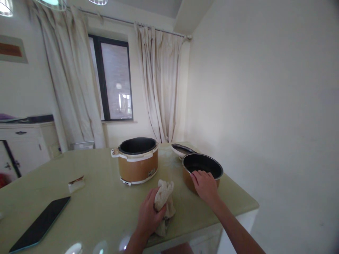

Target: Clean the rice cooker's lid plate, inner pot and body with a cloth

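My left hand [148, 216] is closed around a crumpled beige cloth [164, 197] that rests on the pale green table [106, 197] near its front edge. My right hand [204, 185] grips the near rim of a brown inner pot [202, 168] with a dark inside, fingers curled over the edge. A brown and white cooker body [137, 160], open at the top, stands just left of the pot. A lid [181, 150] lies behind the pot.
A dark phone or tablet [39, 224] lies at the table's front left, with a small wrapped packet [76, 183] beyond it. The wall runs close along the right. A white cabinet [23, 144] stands at the left, curtains and a window behind.
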Motion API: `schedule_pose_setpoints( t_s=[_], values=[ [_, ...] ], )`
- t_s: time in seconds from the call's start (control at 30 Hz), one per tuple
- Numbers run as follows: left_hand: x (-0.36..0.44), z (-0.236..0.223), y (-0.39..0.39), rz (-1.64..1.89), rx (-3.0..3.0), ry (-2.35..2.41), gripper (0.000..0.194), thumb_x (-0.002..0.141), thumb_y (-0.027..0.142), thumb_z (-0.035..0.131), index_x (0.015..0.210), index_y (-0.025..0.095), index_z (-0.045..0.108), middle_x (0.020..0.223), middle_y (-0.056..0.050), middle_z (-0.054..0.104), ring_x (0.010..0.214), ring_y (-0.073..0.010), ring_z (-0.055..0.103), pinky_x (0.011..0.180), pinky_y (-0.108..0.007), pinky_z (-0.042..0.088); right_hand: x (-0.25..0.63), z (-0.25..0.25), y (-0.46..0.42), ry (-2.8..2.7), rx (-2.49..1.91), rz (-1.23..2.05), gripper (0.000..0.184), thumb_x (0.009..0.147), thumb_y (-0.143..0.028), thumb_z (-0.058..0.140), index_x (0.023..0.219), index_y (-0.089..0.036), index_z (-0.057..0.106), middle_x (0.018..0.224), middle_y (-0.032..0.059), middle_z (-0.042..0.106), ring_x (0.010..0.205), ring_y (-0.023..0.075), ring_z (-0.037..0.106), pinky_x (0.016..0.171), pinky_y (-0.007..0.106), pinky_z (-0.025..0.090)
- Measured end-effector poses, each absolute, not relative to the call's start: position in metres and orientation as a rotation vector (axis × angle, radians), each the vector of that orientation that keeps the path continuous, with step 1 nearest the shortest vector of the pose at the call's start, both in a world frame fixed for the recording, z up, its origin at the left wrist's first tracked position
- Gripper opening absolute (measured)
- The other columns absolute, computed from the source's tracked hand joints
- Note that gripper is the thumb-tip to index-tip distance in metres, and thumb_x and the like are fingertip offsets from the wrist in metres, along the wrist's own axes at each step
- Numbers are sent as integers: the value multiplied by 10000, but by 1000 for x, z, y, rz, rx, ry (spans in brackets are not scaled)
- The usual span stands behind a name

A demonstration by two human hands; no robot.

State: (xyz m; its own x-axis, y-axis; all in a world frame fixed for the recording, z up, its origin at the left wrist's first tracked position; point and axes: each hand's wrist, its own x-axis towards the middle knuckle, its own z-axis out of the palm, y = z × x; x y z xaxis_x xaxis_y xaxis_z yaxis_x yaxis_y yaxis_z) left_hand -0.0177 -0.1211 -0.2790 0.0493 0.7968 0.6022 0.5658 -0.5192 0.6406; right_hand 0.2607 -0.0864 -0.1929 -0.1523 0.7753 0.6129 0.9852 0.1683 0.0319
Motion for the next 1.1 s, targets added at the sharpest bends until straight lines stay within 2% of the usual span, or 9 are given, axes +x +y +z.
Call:
schedule_pose_setpoints(
  t_s=[0.2,0.37,0.47,0.53,0.6,0.63,0.73,0.9,1.1],
  values=[
    [-11,-280,-123,1582,2041,1369,563,819,223,631,1382,218,607,1363,-126,657,1252,-298,652,1079,-469,535,232,-217,-115,-1907,-1141,-250,397,1060,-436,476,1349,-230,652,1313,148,658,1255,297,578,1109,450,410],
    [-3,-266,-118,1610,2067,1184,687,909,339,604,1555,178,433,1539,-196,511,1431,-331,513,1168,-521,456,163,-251,-112,-1785,-736,654,1015,817,-666,757,1626,-262,296,1613,169,430,1447,341,477,1155,491,443],
    [-19,-228,-106,1060,2317,1083,792,850,413,704,1574,208,458,1597,-167,489,1454,-338,494,1155,-495,472,143,-271,-91,-1406,-722,958,830,853,-561,716,1539,-260,359,1413,153,630,1231,310,653,1020,477,546],
    [-36,-191,-90,710,2397,1097,563,912,466,649,1442,279,620,1414,-96,674,1236,-282,667,1055,-432,540,143,-281,-81,-1258,-829,946,624,835,-467,698,1381,-249,491,1259,122,705,1124,297,689,987,466,558],
    [-52,-153,-70,736,2503,1229,352,987,461,535,1190,280,758,1189,-67,770,1103,-253,704,1026,-399,531,147,-286,-79,-1217,-906,884,544,784,-389,696,1283,-244,535,1198,103,716,1096,290,687,989,453,551],
    [-58,-137,-59,868,2569,1355,335,991,436,524,1127,253,768,1166,-85,771,1110,-263,693,1034,-401,513,149,-286,-80,-1218,-922,865,551,761,-360,693,1276,-242,535,1200,99,713,1101,287,683,994,449,546],
    [-71,-108,-27,1171,2654,1929,469,960,484,591,1296,167,675,1338,-175,694,1285,-366,586,1116,-523,405,151,-282,-88,-1219,-961,860,605,708,-314,689,1286,-230,531,1200,90,709,1104,280,676,1010,440,531],
    [-82,-106,-5,491,2680,2279,538,971,634,514,1094,138,682,1098,-211,747,1100,-382,673,957,-496,448,147,-278,-92,-1163,-961,882,594,710,-305,700,1278,-226,545,1201,68,712,1118,263,675,1037,416,511],
    [-113,-108,-29,433,2784,2213,494,974,636,497,980,184,697,1029,-161,764,1047,-344,703,895,-432,448,149,-275,-91,-1158,-984,798,589,733,-281,693,1301,-228,546,1210,70,705,1110,262,680,1035,422,523]
  ],
)
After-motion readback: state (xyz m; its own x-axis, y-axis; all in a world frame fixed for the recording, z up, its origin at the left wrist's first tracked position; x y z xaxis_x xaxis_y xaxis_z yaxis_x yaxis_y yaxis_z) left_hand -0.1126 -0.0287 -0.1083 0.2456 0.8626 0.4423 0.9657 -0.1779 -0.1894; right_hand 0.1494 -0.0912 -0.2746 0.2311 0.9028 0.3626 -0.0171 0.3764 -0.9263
